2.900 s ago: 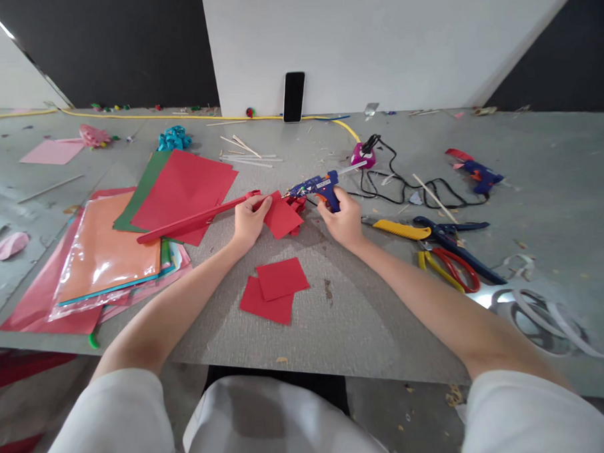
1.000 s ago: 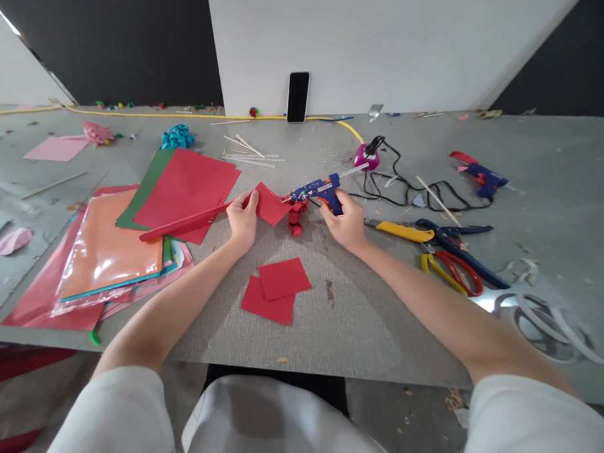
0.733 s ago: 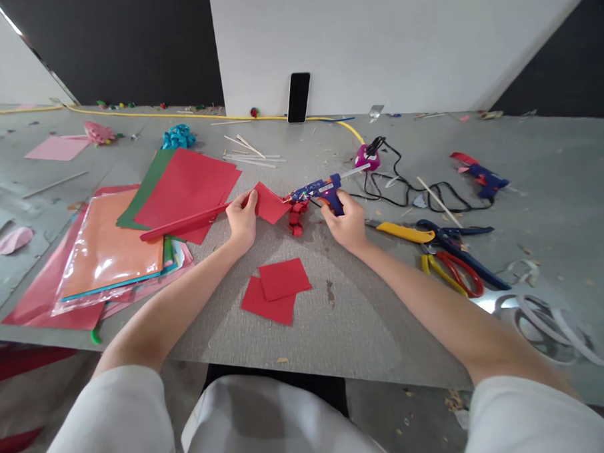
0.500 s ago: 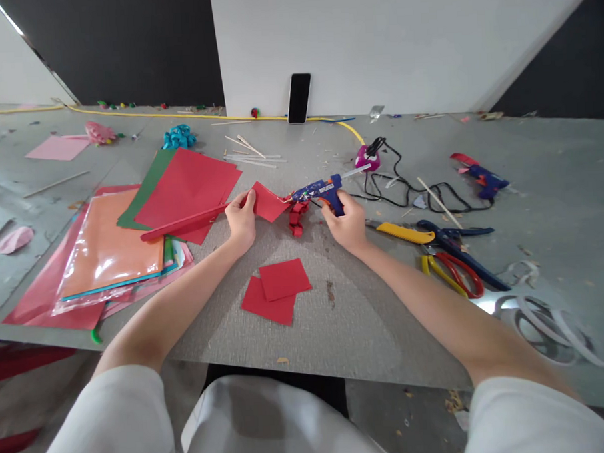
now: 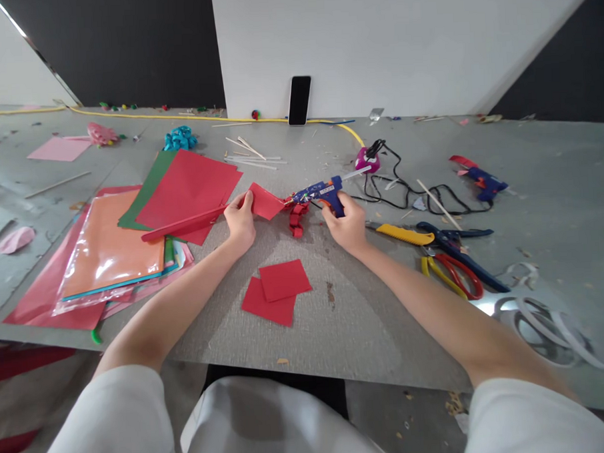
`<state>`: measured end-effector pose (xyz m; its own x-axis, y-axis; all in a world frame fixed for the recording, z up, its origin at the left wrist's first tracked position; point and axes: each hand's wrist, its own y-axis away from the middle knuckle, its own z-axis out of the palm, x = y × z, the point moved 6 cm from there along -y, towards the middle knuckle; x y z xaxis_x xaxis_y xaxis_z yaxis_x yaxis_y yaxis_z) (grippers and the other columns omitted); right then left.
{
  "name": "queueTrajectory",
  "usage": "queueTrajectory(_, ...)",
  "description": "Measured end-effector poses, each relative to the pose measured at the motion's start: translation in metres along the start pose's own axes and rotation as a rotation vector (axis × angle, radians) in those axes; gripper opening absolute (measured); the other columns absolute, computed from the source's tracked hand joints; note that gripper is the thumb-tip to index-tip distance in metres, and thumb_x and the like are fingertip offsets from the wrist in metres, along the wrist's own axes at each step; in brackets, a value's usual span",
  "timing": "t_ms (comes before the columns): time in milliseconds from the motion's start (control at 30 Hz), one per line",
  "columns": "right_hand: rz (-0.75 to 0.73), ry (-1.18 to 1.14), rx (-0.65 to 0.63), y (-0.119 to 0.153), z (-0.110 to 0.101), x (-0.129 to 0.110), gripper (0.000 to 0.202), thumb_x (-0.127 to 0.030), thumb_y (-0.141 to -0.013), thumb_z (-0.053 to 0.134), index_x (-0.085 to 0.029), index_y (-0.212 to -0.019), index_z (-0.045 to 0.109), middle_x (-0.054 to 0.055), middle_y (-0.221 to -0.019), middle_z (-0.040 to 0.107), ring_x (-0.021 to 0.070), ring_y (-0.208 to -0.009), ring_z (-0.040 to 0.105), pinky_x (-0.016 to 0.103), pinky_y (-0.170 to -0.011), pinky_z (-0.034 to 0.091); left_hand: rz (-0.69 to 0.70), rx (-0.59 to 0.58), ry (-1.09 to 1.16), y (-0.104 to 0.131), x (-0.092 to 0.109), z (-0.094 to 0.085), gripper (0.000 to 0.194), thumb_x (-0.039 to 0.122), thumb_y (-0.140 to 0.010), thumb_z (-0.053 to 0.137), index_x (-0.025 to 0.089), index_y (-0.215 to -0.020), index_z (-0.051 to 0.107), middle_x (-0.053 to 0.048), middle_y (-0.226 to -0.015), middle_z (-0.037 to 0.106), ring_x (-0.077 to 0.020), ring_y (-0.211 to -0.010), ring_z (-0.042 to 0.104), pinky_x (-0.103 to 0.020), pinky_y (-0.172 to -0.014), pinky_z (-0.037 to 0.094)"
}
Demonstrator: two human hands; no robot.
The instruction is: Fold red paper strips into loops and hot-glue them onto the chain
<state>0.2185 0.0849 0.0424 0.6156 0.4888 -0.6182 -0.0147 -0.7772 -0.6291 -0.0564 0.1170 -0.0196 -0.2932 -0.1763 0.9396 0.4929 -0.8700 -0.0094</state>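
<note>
Between thumb and fingers my left hand pinches a red paper square. A long, narrow red paper strip runs leftward from the same hand; whether it joins the square is hidden by the fingers. My right hand is wrapped round the grip of a blue hot glue gun. Its nozzle points left, at the right corner of the square. Curled red paper sits just below the nozzle. Nearer to me, two overlapping red paper squares lie flat on the table.
Coloured sheets and a plastic packet of paper lie left. On the right are a yellow cutter, pliers, another glue gun and black cable. A phone leans against the wall.
The red paper square in my left hand has shifted and tilted very slightly. The glue gun's nozzle stays by its right corner, and both hands hold nearly the same place.
</note>
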Motion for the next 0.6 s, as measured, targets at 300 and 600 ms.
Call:
queueTrajectory(300, -0.018, 0.019, 0.005, 0.0, 0.0, 0.002, 0.005, -0.026, -0.085, 0.059, -0.023, -0.083, 0.055, -0.002, -0.069, 0.052, 0.0174, -0.064, 0.049, 0.033, -0.066, 0.044, -0.049, -0.01, 0.04, -0.002, -0.004, -0.001, 0.032, 0.046, -0.087, 0.074, 0.017, -0.1, 0.076, -0.011, -0.109, 0.077, -0.0199, -0.1, 0.072, -0.03, -0.084, 0.059)
queueTrajectory(600, -0.006, 0.034, 0.023, -0.002, 0.001, 0.006, 0.007, -0.028, -0.087, 0.06, -0.023, -0.083, 0.056, 0.0, -0.07, 0.055, 0.0185, -0.066, 0.053, 0.033, -0.067, 0.044, -0.061, -0.057, 0.06, -0.01, -0.008, -0.004, 0.044, 0.057, -0.084, 0.074, 0.019, -0.105, 0.075, -0.011, -0.105, 0.076, -0.0219, -0.1, 0.072, -0.034, -0.085, 0.06)
